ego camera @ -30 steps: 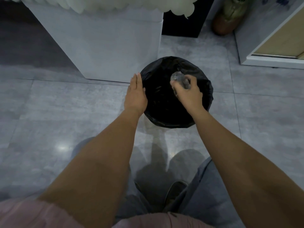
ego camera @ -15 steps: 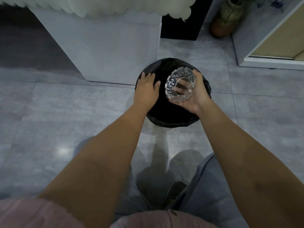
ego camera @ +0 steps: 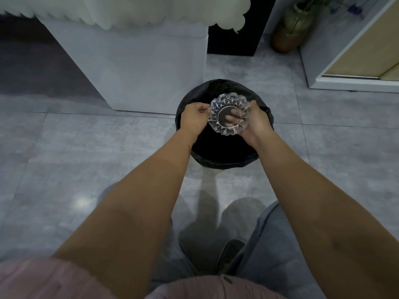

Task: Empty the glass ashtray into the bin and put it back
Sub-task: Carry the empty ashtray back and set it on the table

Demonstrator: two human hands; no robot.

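A clear cut-glass ashtray is held level, its bowl facing up, right above the round bin lined with a black bag. My right hand cups it from the right, with fingers showing through the glass underneath. My left hand grips its left rim with closed fingers. The bowl looks bare. Nothing can be made out inside the dark bin.
The bin stands on grey floor tiles beside a white block-shaped pedestal under a scalloped white top. A brown and green vase sits at the back right, next to a white cabinet base. My legs and a shoe are below.
The ashtray, tipped over the bin in my right hand a second ago, has turned bowl-up. My left hand left the bin's rim and took hold of the ashtray's left side.
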